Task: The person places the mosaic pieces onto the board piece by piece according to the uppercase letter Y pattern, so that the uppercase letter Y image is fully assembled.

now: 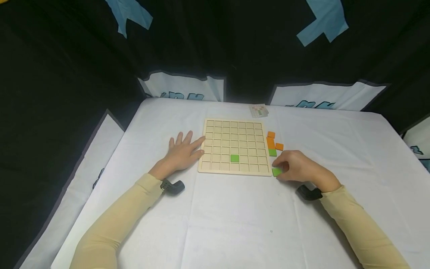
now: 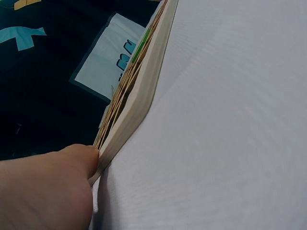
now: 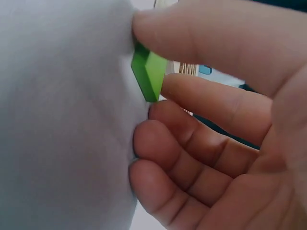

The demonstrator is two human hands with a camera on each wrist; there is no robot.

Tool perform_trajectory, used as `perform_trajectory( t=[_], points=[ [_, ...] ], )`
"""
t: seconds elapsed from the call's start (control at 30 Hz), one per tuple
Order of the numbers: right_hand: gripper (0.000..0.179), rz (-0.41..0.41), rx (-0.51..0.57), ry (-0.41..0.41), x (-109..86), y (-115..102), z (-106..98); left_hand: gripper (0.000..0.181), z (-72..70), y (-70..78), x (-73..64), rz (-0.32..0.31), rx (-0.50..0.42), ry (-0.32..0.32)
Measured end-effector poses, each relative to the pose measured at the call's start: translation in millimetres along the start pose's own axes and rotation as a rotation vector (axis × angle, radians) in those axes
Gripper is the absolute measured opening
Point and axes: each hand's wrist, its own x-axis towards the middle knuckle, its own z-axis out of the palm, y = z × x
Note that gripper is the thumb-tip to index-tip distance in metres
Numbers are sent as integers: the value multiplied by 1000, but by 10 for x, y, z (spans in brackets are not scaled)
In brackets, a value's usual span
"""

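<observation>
A pale wooden board (image 1: 243, 144) with a square grid lies on the white table, one green square tile (image 1: 234, 158) in a lower cell. The left hand (image 1: 179, 155) lies spread at the board's left side, its thumb and index finger touching the edge; the left wrist view shows part of this hand (image 2: 53, 187) against the board's side (image 2: 144, 91). By the board's lower right corner, the right hand (image 1: 297, 166) pinches another green tile (image 1: 276, 172). In the right wrist view, that green tile (image 3: 152, 74) sits tilted between thumb and index finger, the other fingers curled against the table.
Right of the board lie several orange tiles (image 1: 270, 143) and a green tile (image 1: 272, 152), close together. A small printed card (image 1: 258, 110) rests behind the board. Black curtains (image 1: 215, 45) with blue tape hang at the table's back and left.
</observation>
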Motion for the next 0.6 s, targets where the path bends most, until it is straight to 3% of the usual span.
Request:
perform_trajectory(
  t=[0.6],
  points=[
    [25, -21, 11, 19, 16, 18, 27, 62, -13, 0, -11, 10, 12, -1]
  ],
)
